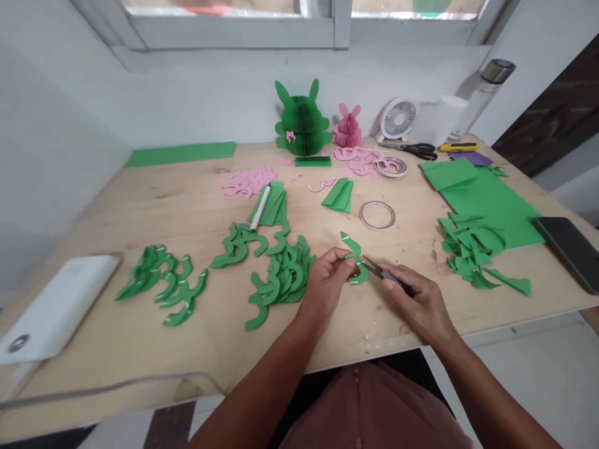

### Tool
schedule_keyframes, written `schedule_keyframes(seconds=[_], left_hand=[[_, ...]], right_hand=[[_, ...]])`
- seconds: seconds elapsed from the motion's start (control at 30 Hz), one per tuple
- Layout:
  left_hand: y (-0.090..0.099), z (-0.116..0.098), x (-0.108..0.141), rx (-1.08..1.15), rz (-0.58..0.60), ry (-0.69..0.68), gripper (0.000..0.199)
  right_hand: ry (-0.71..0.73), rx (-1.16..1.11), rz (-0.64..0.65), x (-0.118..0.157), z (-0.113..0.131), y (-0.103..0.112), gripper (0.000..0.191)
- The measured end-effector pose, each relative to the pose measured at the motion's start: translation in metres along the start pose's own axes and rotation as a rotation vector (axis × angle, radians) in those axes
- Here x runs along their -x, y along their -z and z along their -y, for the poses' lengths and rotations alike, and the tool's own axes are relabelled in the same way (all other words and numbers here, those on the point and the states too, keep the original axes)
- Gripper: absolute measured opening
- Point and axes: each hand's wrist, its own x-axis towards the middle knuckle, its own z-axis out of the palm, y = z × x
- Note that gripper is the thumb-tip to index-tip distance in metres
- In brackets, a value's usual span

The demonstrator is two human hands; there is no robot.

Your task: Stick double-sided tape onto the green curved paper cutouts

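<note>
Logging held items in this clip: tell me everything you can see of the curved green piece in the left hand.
The curved green piece is a flat cutout, apparently paper or thin card, with whitish marks near its upper and lower ends. The left hand pinches it over the wooden table, partly hiding its middle, so whether it is one piece is unclear. The slim tool in the right hand points toward it; contact can't be confirmed.

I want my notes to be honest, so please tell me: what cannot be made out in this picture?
Head view:
Scissors: handles mostly hidden by the right hand.
Green curved piece: partly covered by the left hand.
Green cutout pile: count hidden by overlap.
Grey cable: cut off by the left edge.
</note>
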Motion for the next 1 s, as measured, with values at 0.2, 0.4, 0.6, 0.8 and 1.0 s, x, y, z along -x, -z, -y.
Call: schedule_keyframes(seconds=[0.2,0.4,0.6,0.8,1.0], left_hand=[[0.0014,0.0035,-0.0018,0.033,0.026,-0.010,0.016],[0.0030,0.0064,-0.0035,0.036,0.059,-0.018,0.016],[0.0013,0.0041,-0.0024,-0.006,0.020,0.004,0.018],[0.0017,0.0050,-0.0025,-0.023,0.020,-0.004,0.016],[0.0019,0.0049,-0.0022,-0.047,0.009,-0.004,0.017]], right_hand=[[0.035,0.053,-0.002,0.0015,-0.0027,0.0009,0.029],[0.057,0.075,-0.026,0.0025,-0.0050,-0.0006,0.026],[0.049,0.070,-0.028,0.0028,-0.0060,-0.0017,0.026],[0.043,0.067,-0.028,0.0030,-0.0048,-0.0020,0.026],[0.045,0.074,-0.036,0.0028,-0.0047,-0.0023,0.025]])
